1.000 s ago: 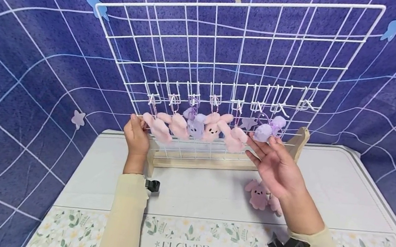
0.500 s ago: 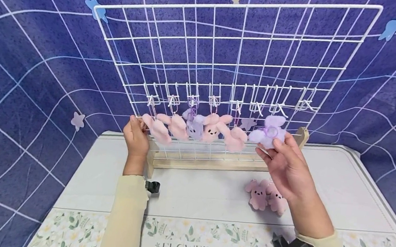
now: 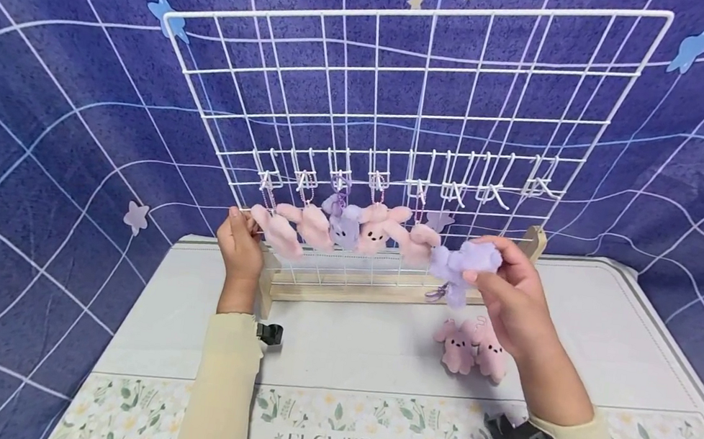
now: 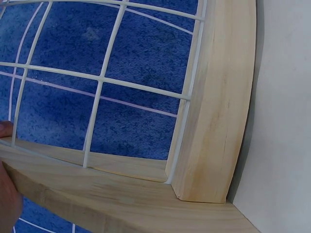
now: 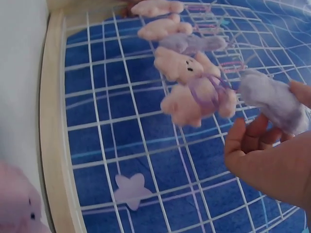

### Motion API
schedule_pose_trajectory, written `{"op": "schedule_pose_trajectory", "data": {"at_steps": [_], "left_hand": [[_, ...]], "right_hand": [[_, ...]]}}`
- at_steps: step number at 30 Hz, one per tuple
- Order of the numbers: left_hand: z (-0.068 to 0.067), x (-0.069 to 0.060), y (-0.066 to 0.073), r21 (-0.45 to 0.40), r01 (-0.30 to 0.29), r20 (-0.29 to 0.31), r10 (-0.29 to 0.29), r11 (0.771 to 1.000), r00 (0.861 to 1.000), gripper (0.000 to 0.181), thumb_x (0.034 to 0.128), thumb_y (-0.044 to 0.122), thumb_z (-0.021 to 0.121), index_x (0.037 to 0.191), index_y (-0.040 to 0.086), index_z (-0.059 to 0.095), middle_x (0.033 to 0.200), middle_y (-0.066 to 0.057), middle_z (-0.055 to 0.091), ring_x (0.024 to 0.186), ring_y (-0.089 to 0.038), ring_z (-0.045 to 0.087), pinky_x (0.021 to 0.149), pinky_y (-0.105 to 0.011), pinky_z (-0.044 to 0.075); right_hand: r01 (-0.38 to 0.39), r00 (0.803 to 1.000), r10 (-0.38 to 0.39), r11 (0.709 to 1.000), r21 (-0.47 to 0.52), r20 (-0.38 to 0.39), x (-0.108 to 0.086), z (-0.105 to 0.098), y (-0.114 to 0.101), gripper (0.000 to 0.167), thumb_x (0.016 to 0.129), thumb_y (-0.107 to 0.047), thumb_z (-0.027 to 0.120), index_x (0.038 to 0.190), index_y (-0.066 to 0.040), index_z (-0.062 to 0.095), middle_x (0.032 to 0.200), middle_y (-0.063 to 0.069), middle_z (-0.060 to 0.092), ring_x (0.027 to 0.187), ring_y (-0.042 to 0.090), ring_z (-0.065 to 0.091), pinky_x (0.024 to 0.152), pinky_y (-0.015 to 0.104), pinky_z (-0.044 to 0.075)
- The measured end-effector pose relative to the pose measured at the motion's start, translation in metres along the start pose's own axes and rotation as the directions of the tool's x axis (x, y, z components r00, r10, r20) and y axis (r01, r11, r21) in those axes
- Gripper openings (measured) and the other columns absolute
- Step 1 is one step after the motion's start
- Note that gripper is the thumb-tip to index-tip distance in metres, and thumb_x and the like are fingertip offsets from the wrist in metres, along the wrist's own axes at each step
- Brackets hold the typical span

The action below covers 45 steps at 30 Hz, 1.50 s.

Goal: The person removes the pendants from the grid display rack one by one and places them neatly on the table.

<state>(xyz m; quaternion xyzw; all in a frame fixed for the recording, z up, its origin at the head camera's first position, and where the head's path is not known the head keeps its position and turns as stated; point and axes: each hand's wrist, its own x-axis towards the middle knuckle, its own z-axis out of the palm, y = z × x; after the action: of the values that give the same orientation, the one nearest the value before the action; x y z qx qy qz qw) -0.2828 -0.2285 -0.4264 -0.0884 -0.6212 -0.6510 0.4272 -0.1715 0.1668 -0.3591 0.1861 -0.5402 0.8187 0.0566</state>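
Left hand [image 3: 240,244] grips the left edge of the white grid rack [image 3: 434,14], its fingers curled in at the side; a pale sleeve and black wrist strap [image 3: 270,333] lie nearer. From left to right, hooks on the rack carry a pink plush seen from the side [image 3: 281,233], a second pink plush [image 3: 314,226], a lavender plush with dark eyes [image 3: 344,227], a pink plush with its face turned outward [image 3: 377,231] and a fifth pink plush [image 3: 417,245], each hung by a chain or loop. More white hooks [image 3: 538,188] continue to the right. Just right of the fifth, in front of the rack and lower than the hooks, the held lavender plush [image 3: 480,257] is pinched by the right hand [image 3: 516,296], thumb on the near side and fingers behind. It is fuzzy, pale and tilted, its face hidden, and a purple loop [image 3: 436,293] dangles from it at the lower left. Beneath that hand, two pink charms [image 3: 474,349] lie side by side on the white tabletop [image 3: 337,348], dark-eyed faces up. A pale wooden base [image 3: 350,290] supports the rack. Nearer, a floral strip [image 3: 328,427] reads "FLOWER"; beyond, a blue-violet backdrop [image 3: 61,143] shows pale lines and stars.
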Motion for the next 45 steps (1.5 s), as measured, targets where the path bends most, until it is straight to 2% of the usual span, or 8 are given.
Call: {"op": "schedule_pose_trajectory", "data": {"at_steps": [6,13,15,21,27,35,41,45], "left_hand": [[0.0,0.0,0.0,0.036,-0.041,-0.001,0.041,0.999,0.999,0.057,0.115,0.021,0.031,0.069,-0.011,0.03,0.06,0.012,0.039,0.052,0.002,0.035,0.05,-0.013,0.029],[0.0,0.0,0.002,0.036,-0.031,-0.006,0.031,0.999,0.999,0.055,0.1149,0.02,0.03,0.069,-0.01,0.032,0.061,0.013,0.039,0.054,0.001,0.036,0.051,-0.013,0.03],[0.0,0.0,0.002,0.039,-0.026,-0.005,0.026,0.999,1.0,0.055,0.1149,0.02,0.03,0.069,-0.009,0.033,0.062,0.014,0.04,0.054,0.001,0.036,0.051,-0.013,0.031],[-0.003,0.0,0.001,0.049,-0.03,-0.003,0.031,0.998,1.0,0.056,0.1151,0.02,0.03,0.071,-0.013,0.032,0.063,0.014,0.041,0.054,0.001,0.037,0.051,-0.013,0.032],[-0.001,-0.001,0.004,0.023,-0.012,-0.001,0.012,1.0,1.0,0.055,0.1149,0.019,0.031,0.071,-0.014,0.032,0.062,0.012,0.041,0.054,0.0,0.037,0.051,-0.013,0.032],[-0.001,0.0,0.006,0.045,-0.029,-0.002,0.029,0.999,1.0,0.056,0.1155,0.02,0.03,0.072,-0.014,0.035,0.063,0.011,0.043,0.055,0.0,0.04,0.052,-0.012,0.036],[-0.001,0.0,0.005,0.027,-0.018,0.002,0.018,0.999,1.0,0.056,0.1155,0.02,0.031,0.072,-0.014,0.034,0.063,0.012,0.042,0.055,0.0,0.04,0.052,-0.013,0.035],[0.0,-0.001,0.005,0.018,-0.001,-0.007,0.001,1.0,1.0,0.055,0.1154,0.018,0.03,0.071,-0.014,0.034,0.063,0.013,0.043,0.054,0.0,0.039,0.052,-0.013,0.035]], "right_hand": [[0.0,0.989,0.045,0.952,-0.306,0.142,0.002,-0.008,0.004,0.043,0.088,0.018,0.062,0.12,-0.009,0.071,0.109,-0.005,0.068,0.092,0.007,0.065,0.08,0.02,0.058],[0.029,0.94,0.217,0.717,-0.696,0.263,0.002,-0.013,0.009,0.04,0.088,0.001,0.075,0.127,-0.003,0.071,0.115,0.008,0.07,0.09,0.011,0.065,0.079,0.025,0.058],[0.036,0.916,0.277,0.666,-0.745,0.292,0.002,-0.014,0.012,0.04,0.088,-0.002,0.076,0.128,-0.007,0.071,0.112,0.009,0.07,0.09,0.014,0.064,0.079,0.027,0.057],[0.009,0.836,0.426,0.621,-0.784,0.347,0.0,-0.014,0.019,0.037,0.089,-0.007,0.076,0.126,-0.005,0.072,0.106,0.009,0.071,0.084,0.014,0.064,0.072,0.026,0.057],[0.017,0.815,0.475,0.551,-0.834,0.33,-0.001,-0.012,0.033,0.037,0.088,-0.007,0.075,0.125,-0.005,0.071,0.105,0.007,0.071,0.087,0.015,0.062,0.074,0.025,0.055],[0.093,0.834,0.454,0.445,-0.891,0.314,0.0,-0.011,0.05,0.035,0.087,0.001,0.072,0.121,-0.005,0.074,0.114,0.008,0.071,0.097,0.017,0.061,0.086,0.035,0.054],[0.128,0.871,0.392,0.403,-0.906,0.297,-0.003,-0.01,0.06,0.036,0.088,0.003,0.075,0.123,-0.005,0.073,0.12,0.011,0.072,0.101,0.017,0.066,0.094,0.042,0.056],[0.106,0.881,0.387,0.402,-0.91,0.274,-0.007,-0.009,0.065,0.033,0.087,0.004,0.077,0.119,-0.005,0.073,0.114,0.01,0.069,0.089,0.015,0.065,0.082,0.036,0.058]]}}
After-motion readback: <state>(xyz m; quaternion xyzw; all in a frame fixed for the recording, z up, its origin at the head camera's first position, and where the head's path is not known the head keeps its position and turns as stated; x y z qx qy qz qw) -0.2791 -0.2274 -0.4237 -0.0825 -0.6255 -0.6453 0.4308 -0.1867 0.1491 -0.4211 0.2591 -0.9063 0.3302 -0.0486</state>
